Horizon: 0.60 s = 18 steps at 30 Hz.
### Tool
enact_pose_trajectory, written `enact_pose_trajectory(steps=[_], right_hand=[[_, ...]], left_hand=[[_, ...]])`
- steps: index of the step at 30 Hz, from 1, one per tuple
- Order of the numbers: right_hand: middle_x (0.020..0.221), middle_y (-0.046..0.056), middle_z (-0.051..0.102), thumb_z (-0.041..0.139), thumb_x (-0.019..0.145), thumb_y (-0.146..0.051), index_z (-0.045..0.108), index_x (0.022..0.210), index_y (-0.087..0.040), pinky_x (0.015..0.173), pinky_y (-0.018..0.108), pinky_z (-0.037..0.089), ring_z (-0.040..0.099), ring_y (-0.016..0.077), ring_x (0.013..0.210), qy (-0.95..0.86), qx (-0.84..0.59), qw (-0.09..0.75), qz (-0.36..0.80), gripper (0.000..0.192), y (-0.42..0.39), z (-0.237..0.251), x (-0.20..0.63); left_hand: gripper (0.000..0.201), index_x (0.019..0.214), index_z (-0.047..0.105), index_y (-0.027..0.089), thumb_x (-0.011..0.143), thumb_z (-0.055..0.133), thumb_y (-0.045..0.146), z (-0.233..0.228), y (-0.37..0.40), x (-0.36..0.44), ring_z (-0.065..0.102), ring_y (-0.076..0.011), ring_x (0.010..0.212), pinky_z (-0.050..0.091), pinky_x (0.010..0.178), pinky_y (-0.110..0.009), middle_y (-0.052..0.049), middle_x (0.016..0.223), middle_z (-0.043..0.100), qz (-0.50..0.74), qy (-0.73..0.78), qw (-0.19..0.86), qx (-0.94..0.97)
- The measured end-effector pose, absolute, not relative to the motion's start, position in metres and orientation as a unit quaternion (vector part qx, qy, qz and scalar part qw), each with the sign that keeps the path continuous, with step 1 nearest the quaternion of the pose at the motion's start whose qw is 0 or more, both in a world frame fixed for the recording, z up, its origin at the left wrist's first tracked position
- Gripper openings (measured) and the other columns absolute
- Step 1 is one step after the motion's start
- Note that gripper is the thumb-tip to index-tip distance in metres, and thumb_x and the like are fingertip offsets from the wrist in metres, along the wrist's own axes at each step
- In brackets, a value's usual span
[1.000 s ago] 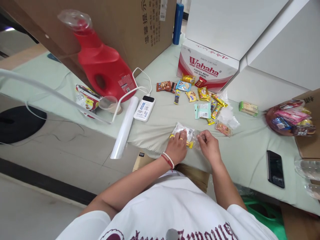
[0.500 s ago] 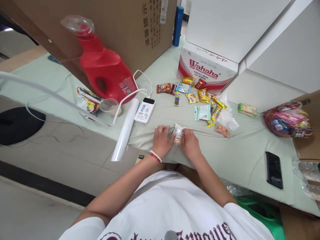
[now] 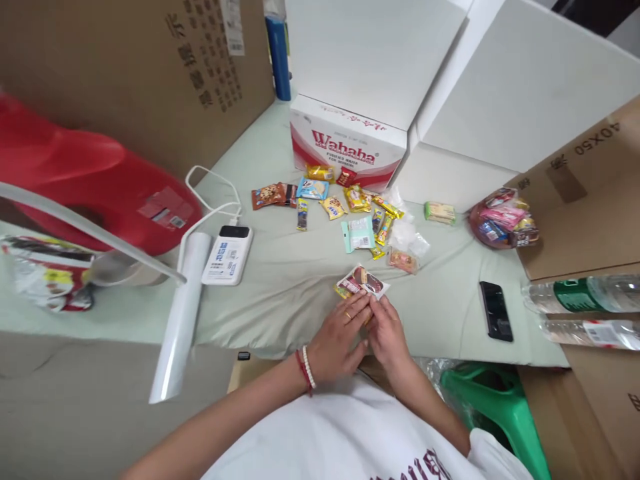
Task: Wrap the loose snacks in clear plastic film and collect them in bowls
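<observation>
pale green cloth covers the table [image 3: 280, 300]. both hands meet at its near edge, left hand [image 3: 336, 337] and right hand [image 3: 386, 333] pinching a small snack packet [image 3: 364, 283] by its near end so it lies flat. loose snack packets [image 3: 350, 207] sit at 12 o'clock, a wahaha carton [image 3: 345, 141] beyond them.

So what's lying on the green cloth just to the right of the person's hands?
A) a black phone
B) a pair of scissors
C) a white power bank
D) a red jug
A: the black phone lies flat on the green cloth to the right of the right hand and the left hand, which hold a snack packet.
</observation>
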State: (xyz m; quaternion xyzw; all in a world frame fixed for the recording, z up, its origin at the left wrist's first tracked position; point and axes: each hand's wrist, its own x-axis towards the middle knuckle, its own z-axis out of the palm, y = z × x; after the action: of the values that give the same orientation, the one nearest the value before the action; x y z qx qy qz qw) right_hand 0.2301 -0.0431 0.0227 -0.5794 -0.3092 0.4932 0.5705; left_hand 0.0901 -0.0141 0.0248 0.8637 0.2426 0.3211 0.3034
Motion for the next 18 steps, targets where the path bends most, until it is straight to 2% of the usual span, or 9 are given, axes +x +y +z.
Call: enact_pose_trajectory(steps=[2,3,5,7,9,10,12,15,18], right_hand=[[0.115,0.009,0.077,0.065,0.093,-0.049,0.068,0.117,-0.023,0.099,0.043,0.059,0.072,0.0252,0.11,-0.259,-0.595,0.607,0.459,0.035,-0.04,0.015,0.262],[0.113,0.009,0.077,0.068,0.091,-0.047,0.069,0.114,-0.023,0.098,0.043,0.059,0.073,0.0245,0.109,-0.249,-0.604,0.626,0.424,0.033,-0.035,0.014,0.285],[0.109,0.007,0.076,0.071,0.087,-0.044,0.067,0.107,-0.023,0.094,0.041,0.06,0.073,0.0221,0.105,-0.246,-0.623,0.663,0.335,0.029,-0.018,0.016,0.347],[0.101,0.005,0.074,0.073,0.083,-0.043,0.061,0.095,-0.022,0.083,0.036,0.061,0.072,0.0187,0.091,-0.23,-0.645,0.687,0.244,0.027,0.01,0.023,0.418],[0.087,0.002,0.07,0.071,0.083,-0.038,0.054,0.089,-0.022,0.068,0.034,0.061,0.068,0.016,0.072,-0.191,-0.707,0.644,0.22,0.024,0.045,0.03,0.482],[0.081,0.001,0.068,0.067,0.086,-0.035,0.052,0.088,-0.022,0.064,0.033,0.059,0.066,0.0149,0.066,-0.183,-0.753,0.594,0.214,0.02,0.063,0.033,0.508],[0.074,0.0,0.065,0.063,0.088,-0.029,0.051,0.084,-0.021,0.061,0.032,0.058,0.063,0.0145,0.062,-0.197,-0.806,0.52,0.205,0.015,0.098,0.035,0.541],[0.072,0.002,0.065,0.064,0.088,-0.026,0.055,0.079,-0.019,0.064,0.033,0.057,0.064,0.0165,0.067,-0.235,-0.832,0.468,0.184,0.014,0.131,0.034,0.555],[0.092,0.011,0.069,0.069,0.084,-0.025,0.061,0.076,-0.017,0.076,0.037,0.058,0.066,0.0232,0.09,-0.284,-0.851,0.429,0.105,0.014,0.14,0.037,0.552]], left_hand=[[0.077,0.164,0.029,0.018,0.091,0.053,0.023,0.023,-0.009,0.088,0.044,-0.0299,0.153,0.046,0.121,-0.051,-0.021,0.16,0.048,0.301,0.206,0.36,0.859],[0.074,0.163,0.03,0.018,0.093,0.052,0.024,0.022,-0.006,0.083,0.047,-0.0285,0.15,0.048,0.119,-0.049,-0.02,0.16,0.05,0.289,0.205,0.38,0.854],[0.063,0.158,0.04,0.021,0.096,0.05,0.025,0.018,0.0,0.067,0.061,-0.0263,0.138,0.054,0.113,-0.045,-0.018,0.151,0.06,0.256,0.236,0.406,0.845],[0.049,0.147,0.054,0.025,0.098,0.048,0.028,0.014,0.001,0.043,0.074,-0.0239,0.115,0.061,0.101,-0.041,-0.013,0.133,0.073,0.213,0.299,0.421,0.829],[0.038,0.133,0.066,0.026,0.1,0.046,0.032,0.011,-0.002,0.018,0.077,-0.0229,0.1,0.064,0.089,-0.037,-0.01,0.116,0.079,0.19,0.375,0.423,0.803],[0.035,0.126,0.069,0.026,0.1,0.047,0.034,0.01,-0.005,0.007,0.078,-0.0228,0.097,0.065,0.087,-0.035,-0.008,0.112,0.08,0.188,0.406,0.421,0.789],[0.032,0.116,0.073,0.027,0.1,0.048,0.038,0.007,-0.015,-0.012,0.079,-0.0228,0.093,0.066,0.083,-0.033,-0.007,0.106,0.082,0.196,0.446,0.414,0.769],[0.032,0.113,0.075,0.028,0.098,0.051,0.043,0.004,-0.032,-0.03,0.08,-0.0233,0.092,0.067,0.082,-0.034,-0.006,0.104,0.082,0.213,0.483,0.392,0.754],[0.032,0.114,0.074,0.028,0.097,0.053,0.045,0.001,-0.047,-0.043,0.08,-0.0241,0.092,0.067,0.083,-0.035,-0.006,0.104,0.082,0.239,0.522,0.35,0.74]])
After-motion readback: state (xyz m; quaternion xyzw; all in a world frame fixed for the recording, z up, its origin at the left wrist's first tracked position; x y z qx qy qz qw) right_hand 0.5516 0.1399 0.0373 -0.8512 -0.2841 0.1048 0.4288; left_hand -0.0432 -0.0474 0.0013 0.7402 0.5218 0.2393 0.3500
